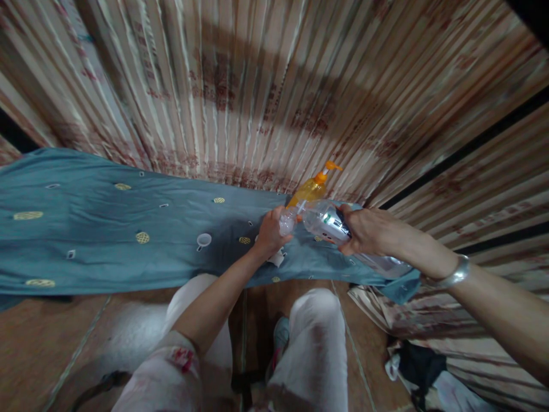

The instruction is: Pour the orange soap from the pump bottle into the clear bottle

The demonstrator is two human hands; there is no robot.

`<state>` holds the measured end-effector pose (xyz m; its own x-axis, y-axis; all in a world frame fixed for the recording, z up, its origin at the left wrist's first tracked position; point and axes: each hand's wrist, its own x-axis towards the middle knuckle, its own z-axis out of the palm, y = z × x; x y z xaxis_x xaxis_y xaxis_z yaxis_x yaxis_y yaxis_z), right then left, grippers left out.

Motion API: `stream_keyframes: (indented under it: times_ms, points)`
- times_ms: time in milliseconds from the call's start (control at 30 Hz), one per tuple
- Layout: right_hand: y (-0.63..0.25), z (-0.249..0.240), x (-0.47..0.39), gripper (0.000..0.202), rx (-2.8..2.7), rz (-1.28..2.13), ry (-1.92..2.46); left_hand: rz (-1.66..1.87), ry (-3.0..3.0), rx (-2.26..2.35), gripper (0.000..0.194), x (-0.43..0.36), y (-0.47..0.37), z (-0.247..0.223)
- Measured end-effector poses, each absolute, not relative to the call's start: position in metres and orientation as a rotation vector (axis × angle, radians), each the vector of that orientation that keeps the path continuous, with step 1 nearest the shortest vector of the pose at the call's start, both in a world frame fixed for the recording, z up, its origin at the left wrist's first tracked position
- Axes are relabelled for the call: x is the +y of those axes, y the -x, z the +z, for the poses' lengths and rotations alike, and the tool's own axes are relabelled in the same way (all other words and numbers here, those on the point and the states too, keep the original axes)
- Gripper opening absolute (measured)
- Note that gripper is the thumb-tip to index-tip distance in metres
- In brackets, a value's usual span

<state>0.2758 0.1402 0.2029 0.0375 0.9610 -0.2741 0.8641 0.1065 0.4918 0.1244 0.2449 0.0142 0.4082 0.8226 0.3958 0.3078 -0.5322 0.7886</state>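
Right now, label by label:
Right hand: right hand (364, 230) is closed around a clear plastic bottle with a silvery label (332, 224), tipped on its side, neck pointing toward the other hand.
Left hand: left hand (270, 233) is pinched shut on a small clear container (286, 222), held right at the bottle's mouth; the two look to be touching.
Bottle look: see-through, glossy, with dark lettering on the label; its base runs back under the right wrist, which wears a silver metal bracelet (455, 276).
Just beyond the hands: an orange pump-top dispenser bottle (312, 187) stands tilted, close behind the clear bottle.
Below the hands: a teal cloth with yellow round motifs (107, 229) spreads far out past the left hand; its near edge lies just under both hands.
Open room: the cloth's long stretch beyond the left hand is mostly bare.
Far edge: a striped pink-and-cream curtain (240, 86) rises behind the cloth.
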Motion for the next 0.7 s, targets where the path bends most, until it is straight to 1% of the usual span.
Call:
stream_keyframes:
  times_ms: [167,300,467,700]
  points:
    - [-0.284,0.199,0.140,0.056,1.913,0.294,-1.733,1.098,-2.044,0.956,0.076,0.247,-0.127,0.009]
    - [-0.281,0.201,0.140,0.053,1.902,0.278,-1.729,1.095,-2.045,0.961,0.076,0.247,-0.127,0.008]
    - [-0.276,0.203,0.140,0.056,1.882,0.285,-1.742,1.090,-2.052,0.956,0.078,0.247,-0.126,0.008]
    - [-0.273,0.205,0.139,0.056,1.853,0.254,-1.767,1.086,-2.047,0.959,0.076,0.246,-0.126,0.009]
